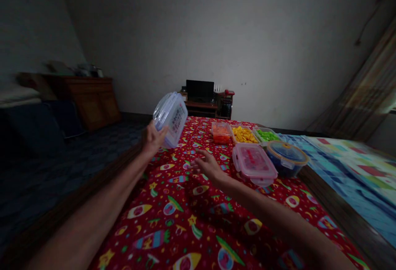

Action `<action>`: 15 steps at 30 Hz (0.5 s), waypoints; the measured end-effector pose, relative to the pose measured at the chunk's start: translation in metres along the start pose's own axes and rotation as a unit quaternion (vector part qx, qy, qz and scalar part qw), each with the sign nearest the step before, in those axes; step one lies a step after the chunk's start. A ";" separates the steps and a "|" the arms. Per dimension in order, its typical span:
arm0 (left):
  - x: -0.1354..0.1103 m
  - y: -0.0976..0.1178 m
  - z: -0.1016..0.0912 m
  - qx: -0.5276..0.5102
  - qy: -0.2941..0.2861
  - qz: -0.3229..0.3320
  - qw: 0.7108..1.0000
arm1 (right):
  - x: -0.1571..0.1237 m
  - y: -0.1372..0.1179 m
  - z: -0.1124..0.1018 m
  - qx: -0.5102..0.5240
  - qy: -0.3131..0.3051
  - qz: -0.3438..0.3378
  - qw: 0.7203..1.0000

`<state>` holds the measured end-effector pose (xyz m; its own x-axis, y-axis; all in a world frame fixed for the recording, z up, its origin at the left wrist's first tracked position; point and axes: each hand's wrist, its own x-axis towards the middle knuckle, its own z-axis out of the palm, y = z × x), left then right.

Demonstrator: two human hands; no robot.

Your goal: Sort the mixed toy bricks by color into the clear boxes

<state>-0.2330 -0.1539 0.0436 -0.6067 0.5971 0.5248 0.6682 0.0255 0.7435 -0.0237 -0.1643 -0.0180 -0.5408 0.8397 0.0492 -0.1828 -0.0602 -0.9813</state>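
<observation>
My left hand (154, 137) grips a clear plastic food container (175, 121) with a printed lid, raised and tilted on its side above the table's left edge. My right hand (206, 165) hovers over the red patterned tablecloth (185, 204), fingers apart and holding nothing. Just right of it lies a pink-lidded container (254, 160). A round container (286, 156) with an orange-rimmed lid and dark contents stands beside that one. Behind them sit a container of orange-red pieces (221, 132), one of yellow pieces (244, 134) and one of green pieces (267, 135).
A bed (349, 158) with blue and multicoloured covers adjoins the table on the right. Beyond the table's far end stands a low desk with a black monitor (200, 90). A wooden cabinet (93, 101) is at the back left, on a dark patterned floor.
</observation>
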 end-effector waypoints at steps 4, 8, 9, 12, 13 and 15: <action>0.038 -0.015 -0.003 0.245 -0.050 0.135 0.959 | -0.035 0.011 -0.005 -0.065 -0.103 0.014 0.993; 0.057 -0.027 0.027 0.261 -0.145 0.231 0.926 | -0.056 0.033 -0.016 -0.074 -0.134 0.030 0.988; 0.058 -0.032 0.039 0.251 -0.161 0.248 0.922 | -0.059 0.039 -0.018 -0.082 -0.136 0.024 0.987; 0.048 -0.048 0.072 0.262 -0.208 0.281 0.900 | -0.067 0.048 -0.025 -0.110 -0.141 -0.003 0.984; 0.042 -0.054 0.081 0.277 -0.223 0.290 0.889 | -0.070 0.048 -0.026 -0.120 -0.145 -0.009 0.982; 0.028 -0.063 0.094 0.302 -0.243 0.306 0.870 | -0.073 0.045 -0.028 -0.155 -0.151 -0.018 0.976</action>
<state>-0.2515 -0.0635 -0.0281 0.0980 0.9113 0.4000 0.9952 -0.0877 -0.0440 0.0300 -0.2131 -0.0712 -0.7642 0.6385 0.0908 0.0262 0.1713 -0.9849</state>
